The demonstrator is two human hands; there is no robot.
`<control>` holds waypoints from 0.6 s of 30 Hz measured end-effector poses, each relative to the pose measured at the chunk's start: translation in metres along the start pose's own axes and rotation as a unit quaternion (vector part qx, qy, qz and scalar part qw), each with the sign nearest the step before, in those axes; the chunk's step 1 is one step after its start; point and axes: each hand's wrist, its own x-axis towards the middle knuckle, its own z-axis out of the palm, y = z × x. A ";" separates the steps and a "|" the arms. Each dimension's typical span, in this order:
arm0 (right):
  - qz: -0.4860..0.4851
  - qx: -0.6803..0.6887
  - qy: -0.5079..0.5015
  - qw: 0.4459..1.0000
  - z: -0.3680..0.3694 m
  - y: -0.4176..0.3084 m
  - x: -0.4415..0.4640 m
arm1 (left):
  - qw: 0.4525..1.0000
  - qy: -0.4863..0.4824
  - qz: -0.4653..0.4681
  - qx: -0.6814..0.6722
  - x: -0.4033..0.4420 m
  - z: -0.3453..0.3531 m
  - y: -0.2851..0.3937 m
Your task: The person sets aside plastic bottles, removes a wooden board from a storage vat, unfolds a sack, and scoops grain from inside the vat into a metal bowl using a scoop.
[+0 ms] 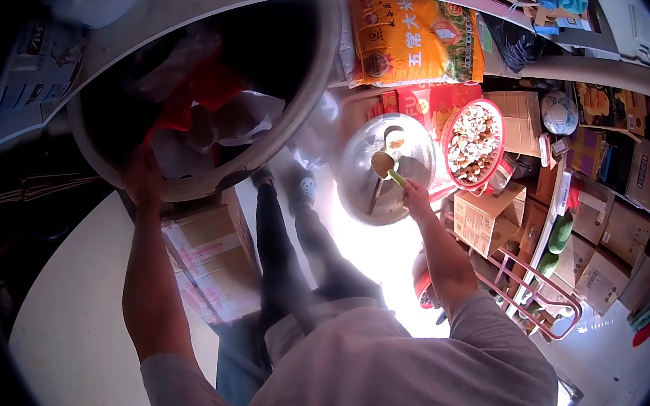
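Observation:
My right hand (416, 196) is closed around the green handle of a scoop (383, 164). The scoop's round bowl looks brownish, over a shiny metal basin (352, 154); a pale patch with something brown shows near the basin's far side. My left hand (141, 176) is at the near left rim of a large round tub (315, 88), its fingers curled over the edge and partly hidden in shadow. Inside the dark tub lie a red plastic bag (210, 85) and whitish plastic bags (244, 117), close to the left fingers.
Right of the basin stands a red basket (458, 180) full of light and brown pieces. Behind it lies an orange rice bag (415, 36). Cardboard boxes (489, 219), a pink metal frame (564, 329) and a ball (559, 112) are at right. A taped carton (209, 248) sits below the tub.

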 end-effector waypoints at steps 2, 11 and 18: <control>-0.119 -0.265 0.077 0.954 0.021 0.016 0.015 | 1.000 -0.002 0.004 0.003 -0.003 0.005 -0.004; -0.246 -0.666 0.123 0.693 0.113 0.008 -0.057 | 0.999 -0.028 -0.014 0.011 -0.002 0.004 -0.005; -0.253 -0.625 0.162 0.720 0.071 0.017 -0.047 | 0.999 -0.035 -0.018 -0.007 -0.001 -0.001 -0.002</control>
